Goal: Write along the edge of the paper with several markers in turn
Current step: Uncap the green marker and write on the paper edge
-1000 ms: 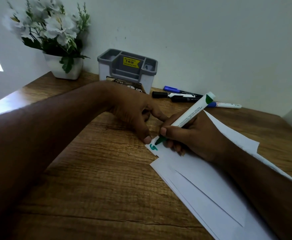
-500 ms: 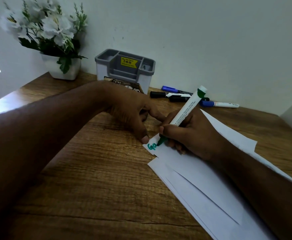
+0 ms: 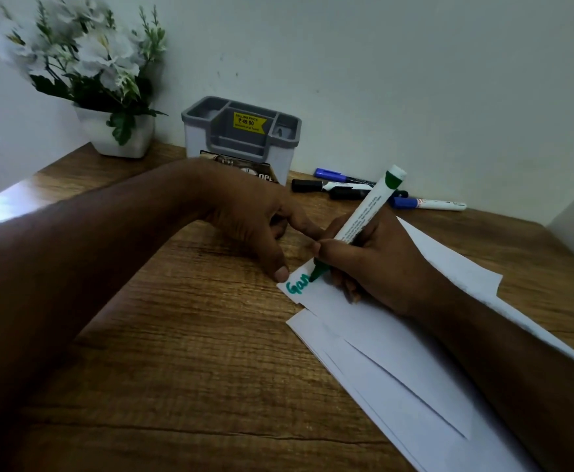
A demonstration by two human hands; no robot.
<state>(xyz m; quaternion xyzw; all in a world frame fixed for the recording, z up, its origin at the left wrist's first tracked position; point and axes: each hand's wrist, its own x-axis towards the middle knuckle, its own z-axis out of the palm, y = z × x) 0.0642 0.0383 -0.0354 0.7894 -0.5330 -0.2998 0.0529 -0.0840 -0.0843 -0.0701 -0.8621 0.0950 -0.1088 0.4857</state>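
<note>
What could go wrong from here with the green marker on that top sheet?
Only the left hand's thumb tip pins the top sheet at its corner, so it could shift mid-stroke. The right hand rests just past the green marker tip, and may smear the fresh green lettering.

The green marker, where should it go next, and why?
Probably a small slide to the right along the paper's edge to start the next letter. The green marker in the right hand has its tip at the end of the green writing, blank paper lies beyond it, and the left hand pins the corner.
</note>
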